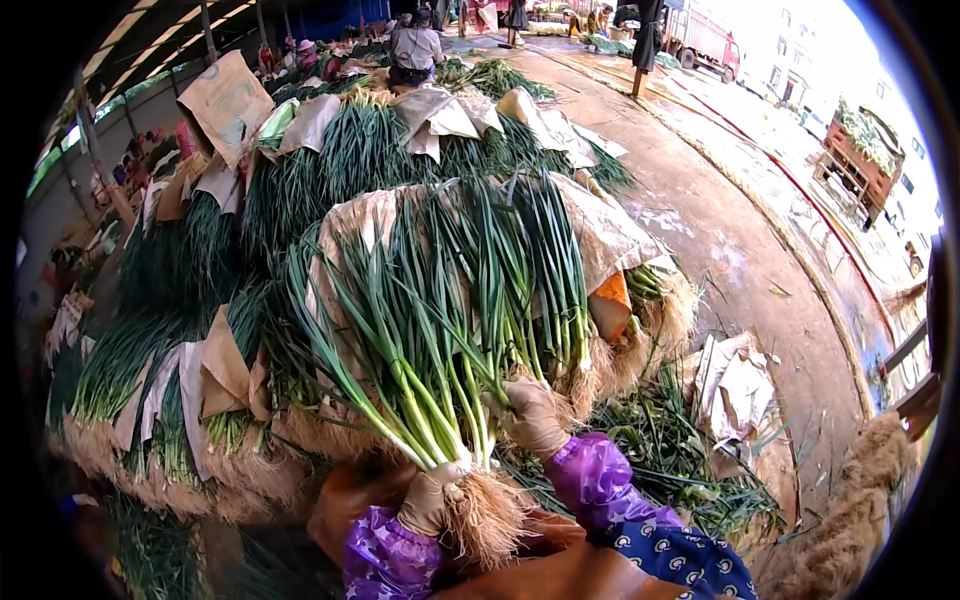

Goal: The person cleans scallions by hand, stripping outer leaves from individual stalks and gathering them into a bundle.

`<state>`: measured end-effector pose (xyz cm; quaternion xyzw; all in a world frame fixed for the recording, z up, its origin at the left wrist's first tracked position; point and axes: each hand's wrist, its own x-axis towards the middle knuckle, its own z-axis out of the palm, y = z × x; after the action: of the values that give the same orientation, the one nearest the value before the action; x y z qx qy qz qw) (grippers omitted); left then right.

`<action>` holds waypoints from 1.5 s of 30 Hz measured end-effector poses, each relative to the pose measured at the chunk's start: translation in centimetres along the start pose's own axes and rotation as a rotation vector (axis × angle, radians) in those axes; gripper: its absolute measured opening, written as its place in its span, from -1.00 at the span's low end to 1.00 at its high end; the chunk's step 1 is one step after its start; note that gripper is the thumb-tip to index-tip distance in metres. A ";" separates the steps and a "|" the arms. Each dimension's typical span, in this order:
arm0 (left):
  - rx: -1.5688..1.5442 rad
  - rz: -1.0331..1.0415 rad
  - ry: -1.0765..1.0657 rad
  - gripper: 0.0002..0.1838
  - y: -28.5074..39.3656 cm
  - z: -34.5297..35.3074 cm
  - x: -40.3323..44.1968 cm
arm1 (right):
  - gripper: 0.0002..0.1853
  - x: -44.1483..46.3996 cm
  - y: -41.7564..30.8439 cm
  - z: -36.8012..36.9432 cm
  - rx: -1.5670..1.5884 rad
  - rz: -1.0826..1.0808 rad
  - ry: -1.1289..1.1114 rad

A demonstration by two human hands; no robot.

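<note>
My left hand [432, 497], in a pale glove with a purple sleeve, is closed round the white base of a bunch of green onions [425, 415]. The bunch's pale roots hang down beside it, and its green leaves lean up and away. My right hand [532, 416], gloved too, has its fingers closed at the right side of the bunch, on a green onion stalk. Just ahead, more green onions [550, 260] lie over a pale sheet [600, 235] on a heap, their roots towards me.
Stacked green onions [350, 150] with sheets and cardboard [228, 105] stand ahead and left. Loose leaves [660, 440] and a crumpled white sack [732, 385] lie at the right. A person [415, 50] sits farther off. Trucks [700, 42] stand beyond the concrete ground.
</note>
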<state>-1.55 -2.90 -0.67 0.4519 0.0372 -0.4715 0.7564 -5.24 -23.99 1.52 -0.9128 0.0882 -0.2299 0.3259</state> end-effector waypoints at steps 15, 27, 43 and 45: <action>-0.326 -0.005 -0.012 -0.62 2.8 -1.3 3.2 | -0.68 -7.9 -0.5 -3.9 1.822 0.473 -0.293; -0.420 -0.117 -0.379 -0.32 2.5 -2.3 2.9 | -0.41 -9.7 3.8 -5.3 0.254 0.661 -0.462; -0.132 0.124 -0.540 -0.37 6.0 -3.2 -1.3 | -0.60 9.6 7.7 -0.3 0.050 0.626 -0.187; -0.190 0.237 -0.407 -0.41 5.8 -1.6 -1.6 | -0.62 8.8 5.8 -2.7 0.386 0.508 -0.008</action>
<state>2.50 0.18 2.86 0.2756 -0.1250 -0.4554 0.8373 1.08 -32.75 2.85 -0.7838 0.2668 -0.1498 0.5404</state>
